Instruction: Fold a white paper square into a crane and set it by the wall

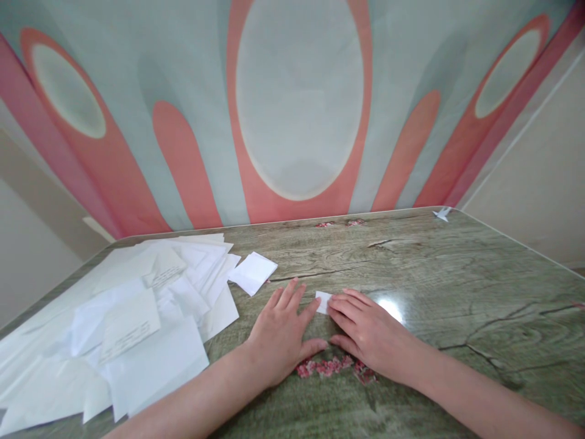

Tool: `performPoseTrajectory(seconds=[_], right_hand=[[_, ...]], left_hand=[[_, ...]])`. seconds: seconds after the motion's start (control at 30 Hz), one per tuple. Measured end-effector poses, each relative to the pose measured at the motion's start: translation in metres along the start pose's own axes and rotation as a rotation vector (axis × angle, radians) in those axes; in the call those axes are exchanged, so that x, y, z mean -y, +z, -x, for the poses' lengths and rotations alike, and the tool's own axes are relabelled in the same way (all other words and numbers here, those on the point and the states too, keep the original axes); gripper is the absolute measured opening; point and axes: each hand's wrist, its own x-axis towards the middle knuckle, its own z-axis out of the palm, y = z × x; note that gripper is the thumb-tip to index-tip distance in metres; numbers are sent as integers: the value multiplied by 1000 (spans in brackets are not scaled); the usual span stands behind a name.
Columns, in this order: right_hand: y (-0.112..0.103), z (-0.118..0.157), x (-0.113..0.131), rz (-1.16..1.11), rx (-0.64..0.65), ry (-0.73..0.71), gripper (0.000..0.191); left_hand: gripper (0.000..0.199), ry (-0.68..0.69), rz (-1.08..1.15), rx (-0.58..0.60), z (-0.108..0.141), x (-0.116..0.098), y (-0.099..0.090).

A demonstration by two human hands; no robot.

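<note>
A small folded piece of white paper (pixel 323 302) lies on the wooden table between my two hands. My left hand (pixel 282 332) rests on the table with its fingers spread, its index fingertip at the paper's left side. From the right, my right hand (pixel 365 332) covers part of the paper, its fingers laid over that side and its thumb apart from them. Whatever part of the paper is under those fingers is hidden. Beyond my left hand lies a square stack of white paper (pixel 253 272).
A large, loose pile of white sheets (pixel 155 341), some with print, covers the table's left side. A small folded paper piece (pixel 442 213) sits at the far right edge. Pink flower decorations (pixel 326 367) mark the wood-patterned tabletop (pixel 457 274). A patterned backdrop (pixel 301 210) rises behind.
</note>
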Motion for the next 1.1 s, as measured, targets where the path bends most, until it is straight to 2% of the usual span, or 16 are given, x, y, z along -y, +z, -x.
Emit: performPoseTrajectory(seconds=[0.23, 0.6, 0.83, 1.1], right_hand=[[2, 1, 0, -23, -45, 6, 30], [6, 2, 1, 43, 1, 15, 39], [0, 1, 2, 23, 46, 21, 38], [-1, 2, 2, 3, 16, 25, 37]], left_hand=[[68, -13, -29, 7, -2, -6, 6], [56, 5, 48, -84, 1, -9, 8], [59, 4, 74, -51, -2, -4, 7], [57, 1, 94, -50, -3, 0, 8]])
